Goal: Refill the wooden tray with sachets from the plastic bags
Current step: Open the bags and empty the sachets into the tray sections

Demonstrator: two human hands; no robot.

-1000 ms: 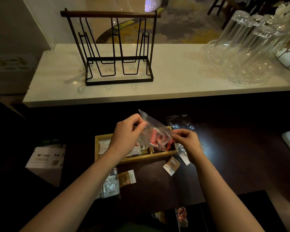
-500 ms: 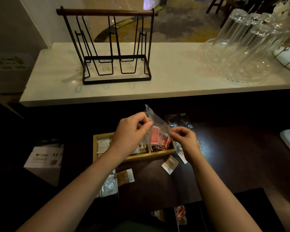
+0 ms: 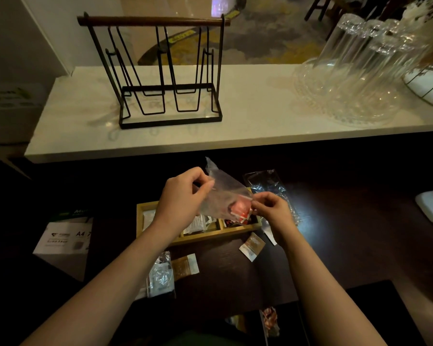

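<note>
A pale counter (image 3: 248, 121) spans the view at twelve o'clock, carrying a black wire rack (image 3: 170, 96) at eleven and clear glassware (image 3: 355, 78) at two. Below it, on the dark table (image 3: 348, 233), the wooden tray (image 3: 200, 237) sits at centre. The left hand (image 3: 183, 198) pinches the upper edge of a clear plastic bag (image 3: 223, 193) above the tray; the right hand (image 3: 273, 211), at the bag's four o'clock, grips its lower corner, where red sachets (image 3: 240, 209) bunch just beside the fingertips. A brown sachet (image 3: 253, 245) lies at the tray's five o'clock.
</note>
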